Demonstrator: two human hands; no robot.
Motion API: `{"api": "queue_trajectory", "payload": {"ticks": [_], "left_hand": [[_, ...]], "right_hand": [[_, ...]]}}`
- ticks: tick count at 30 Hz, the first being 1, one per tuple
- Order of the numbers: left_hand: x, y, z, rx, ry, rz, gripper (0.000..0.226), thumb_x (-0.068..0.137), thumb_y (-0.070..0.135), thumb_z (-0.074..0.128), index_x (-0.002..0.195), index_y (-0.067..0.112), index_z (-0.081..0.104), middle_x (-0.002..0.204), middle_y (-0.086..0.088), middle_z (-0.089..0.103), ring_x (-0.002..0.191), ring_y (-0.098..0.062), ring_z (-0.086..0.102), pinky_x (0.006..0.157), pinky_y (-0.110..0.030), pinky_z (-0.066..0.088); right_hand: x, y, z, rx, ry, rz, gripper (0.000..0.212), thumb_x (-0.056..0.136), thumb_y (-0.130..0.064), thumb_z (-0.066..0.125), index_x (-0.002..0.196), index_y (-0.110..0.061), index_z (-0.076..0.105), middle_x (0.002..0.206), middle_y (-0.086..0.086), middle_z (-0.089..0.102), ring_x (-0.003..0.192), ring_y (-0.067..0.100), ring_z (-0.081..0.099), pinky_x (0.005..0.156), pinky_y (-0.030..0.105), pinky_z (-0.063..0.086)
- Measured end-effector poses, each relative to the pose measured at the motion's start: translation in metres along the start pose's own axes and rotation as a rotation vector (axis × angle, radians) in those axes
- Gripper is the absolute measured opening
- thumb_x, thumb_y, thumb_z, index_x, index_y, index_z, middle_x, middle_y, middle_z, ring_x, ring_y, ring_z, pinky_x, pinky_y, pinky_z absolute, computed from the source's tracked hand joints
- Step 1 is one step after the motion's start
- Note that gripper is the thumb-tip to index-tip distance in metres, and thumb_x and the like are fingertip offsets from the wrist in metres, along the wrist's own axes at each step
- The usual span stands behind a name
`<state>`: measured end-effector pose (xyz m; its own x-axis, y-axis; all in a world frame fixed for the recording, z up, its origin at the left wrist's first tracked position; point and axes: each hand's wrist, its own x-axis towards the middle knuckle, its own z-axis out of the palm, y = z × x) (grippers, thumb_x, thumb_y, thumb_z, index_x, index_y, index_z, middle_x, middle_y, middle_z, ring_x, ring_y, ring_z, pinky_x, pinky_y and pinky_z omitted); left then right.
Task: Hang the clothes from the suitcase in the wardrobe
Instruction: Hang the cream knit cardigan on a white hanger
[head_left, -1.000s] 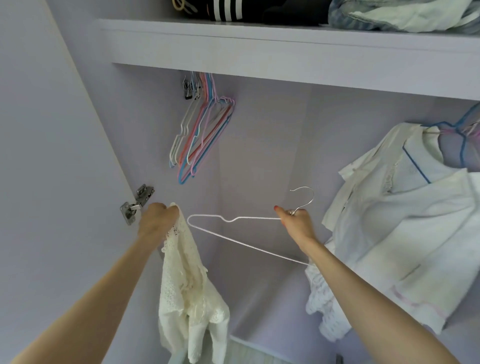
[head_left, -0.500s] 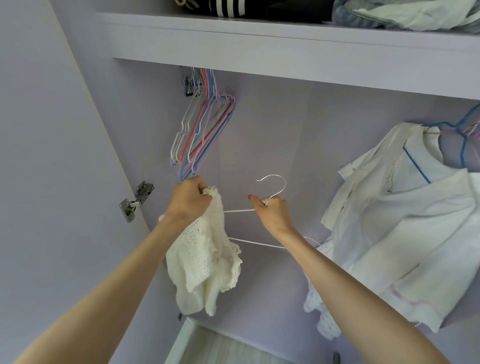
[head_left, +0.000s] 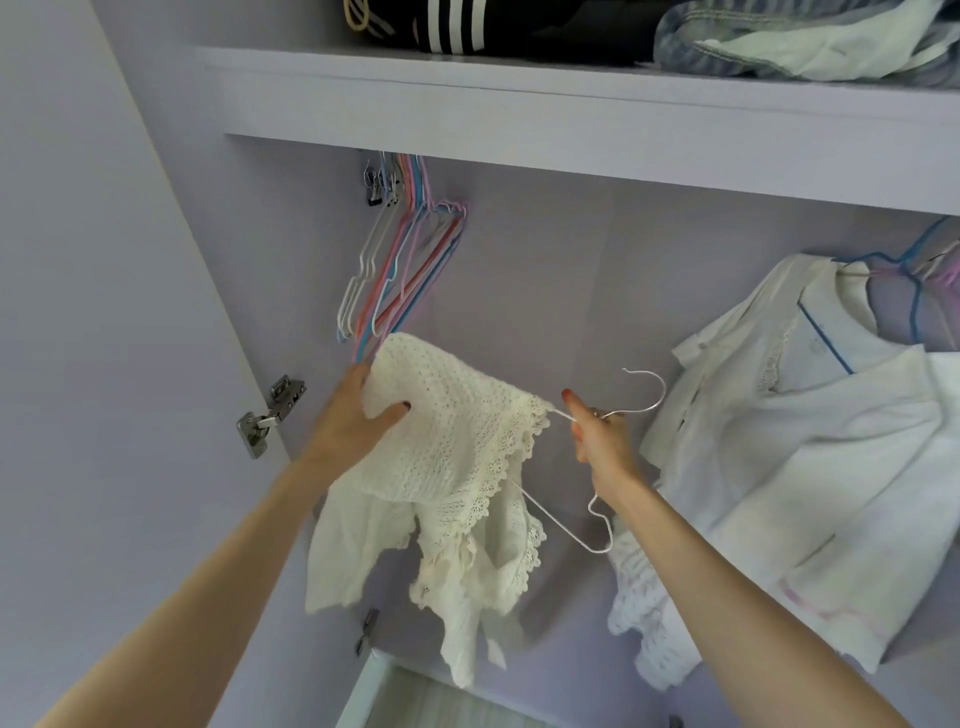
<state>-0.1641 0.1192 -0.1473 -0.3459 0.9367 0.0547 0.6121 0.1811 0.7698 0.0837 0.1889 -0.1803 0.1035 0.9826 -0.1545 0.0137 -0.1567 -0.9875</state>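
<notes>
1. One view only, from my head, looking up into the wardrobe (head_left: 571, 291). My left hand (head_left: 353, 415) is closed on the knitted cream top (head_left: 452, 441), thumb pressed into its front and the other digits hidden behind the cloth. My right hand (head_left: 597, 441) is closed around the neck of the white wire hanger (head_left: 576, 525), just below its hook.

2. The top lies between my two hands, draped over the hanger arm nearest my left hand; its lace hem and loose ends dangle below both wrists. The hanger's other arm juts out bare under my right wrist.

3. I judge the knit soft, light and floppy, and its open lace could snag on the wire tip. The shoulder seam is the place to hold it, spreading it along the wire. The hanger looks thin and springy, so the neck is the steadiest grip.

4. Counted: one top in hand, one hanger in hand. Above my left hand hangs a bunch of empty hangers (head_left: 405, 270), too overlapped to count. Beyond my right hand hang white garments (head_left: 831, 441), at least two, already in place. Folded clothes sit on the shelf (head_left: 519, 98) overhead.
</notes>
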Motion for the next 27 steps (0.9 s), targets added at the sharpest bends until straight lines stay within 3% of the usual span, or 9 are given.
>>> {"api": "queue_trajectory", "payload": {"ticks": [2,5,8,13,15,17,19,23,27], "left_hand": [[0.000,-0.001,0.003,0.019,-0.040,0.029,0.039,0.093,0.021,0.054,0.130,0.010,0.047,0.123,-0.009,0.058,0.111,-0.026,0.054,0.089,-0.028,0.039],[0.003,0.015,-0.006,0.042,0.138,0.140,0.028,0.096,0.015,0.048,0.122,0.007,0.054,0.097,-0.010,0.061,0.073,-0.017,0.052,0.068,-0.018,0.031],[0.008,0.034,-0.021,0.082,0.290,0.252,0.024,0.096,0.012,0.045,0.118,0.005,0.054,0.091,-0.016,0.062,0.076,-0.018,0.045,0.062,-0.013,0.025],[0.018,0.062,-0.026,0.233,0.295,0.529,0.013,0.084,0.003,0.062,0.096,0.001,0.067,0.094,-0.015,0.064,0.084,-0.021,0.051,0.073,-0.008,0.030],[0.022,0.063,-0.024,0.302,0.267,0.605,0.014,0.082,0.007,0.066,0.094,0.005,0.071,0.093,-0.012,0.068,0.088,-0.029,0.054,0.087,-0.024,0.038],[0.021,0.067,-0.025,0.323,0.287,0.647,0.015,0.081,0.014,0.068,0.095,0.010,0.073,0.092,-0.007,0.070,0.090,-0.032,0.053,0.085,-0.042,0.043],[0.020,0.073,-0.027,0.355,0.322,0.694,0.012,0.082,0.018,0.067,0.092,0.015,0.074,0.091,-0.003,0.071,0.091,-0.032,0.051,0.082,-0.038,0.036],[0.015,0.070,-0.017,0.611,0.307,0.712,0.023,0.085,0.036,0.054,0.082,0.026,0.074,0.090,0.006,0.072,0.099,-0.026,0.053,0.078,-0.034,0.018],[0.008,0.055,-0.005,0.849,0.168,0.690,0.028,0.080,0.051,0.061,0.095,0.028,0.070,0.092,0.007,0.070,0.110,-0.021,0.057,0.101,-0.047,0.006]], "right_hand": [[0.003,-0.003,-0.007,0.059,-0.011,-0.007,0.050,0.089,-0.021,0.061,0.056,-0.022,0.024,0.037,-0.013,0.021,0.033,0.004,0.016,0.038,0.018,0.015],[0.006,-0.007,-0.016,0.075,-0.014,-0.031,0.051,0.090,-0.018,0.060,0.055,-0.022,0.022,0.038,-0.013,0.019,0.035,0.005,0.014,0.037,0.017,0.013],[0.007,0.002,-0.025,0.008,0.009,-0.012,0.054,0.089,-0.022,0.062,0.052,-0.022,0.023,0.039,-0.012,0.020,0.036,0.005,0.015,0.039,0.018,0.017],[-0.001,0.024,-0.015,0.044,0.005,0.034,0.050,0.085,-0.021,0.065,0.052,-0.022,0.028,0.046,-0.005,0.025,0.045,0.011,0.021,0.048,0.025,0.021],[-0.002,0.022,-0.010,0.116,0.015,0.069,0.052,0.087,-0.020,0.064,0.052,-0.022,0.025,0.042,-0.009,0.021,0.039,0.007,0.016,0.042,0.021,0.016],[-0.004,0.020,-0.004,0.171,0.026,0.100,0.043,0.089,-0.015,0.061,0.054,-0.020,0.036,0.044,-0.009,0.025,0.036,0.004,0.017,0.038,0.017,0.017],[-0.010,0.017,0.008,0.093,0.019,0.082,0.039,0.091,-0.014,0.057,0.055,-0.017,0.041,0.048,-0.005,0.031,0.035,0.003,0.023,0.038,0.015,0.020],[-0.018,0.000,0.034,0.020,-0.056,-0.042,0.055,0.097,-0.032,0.047,0.048,-0.016,0.028,0.033,-0.011,0.027,0.031,0.004,0.024,0.045,0.022,0.025],[-0.016,-0.022,0.041,0.085,-0.072,-0.062,0.052,0.097,-0.039,0.043,0.051,-0.014,0.040,0.040,-0.004,0.040,0.036,0.007,0.033,0.049,0.023,0.031]]}}
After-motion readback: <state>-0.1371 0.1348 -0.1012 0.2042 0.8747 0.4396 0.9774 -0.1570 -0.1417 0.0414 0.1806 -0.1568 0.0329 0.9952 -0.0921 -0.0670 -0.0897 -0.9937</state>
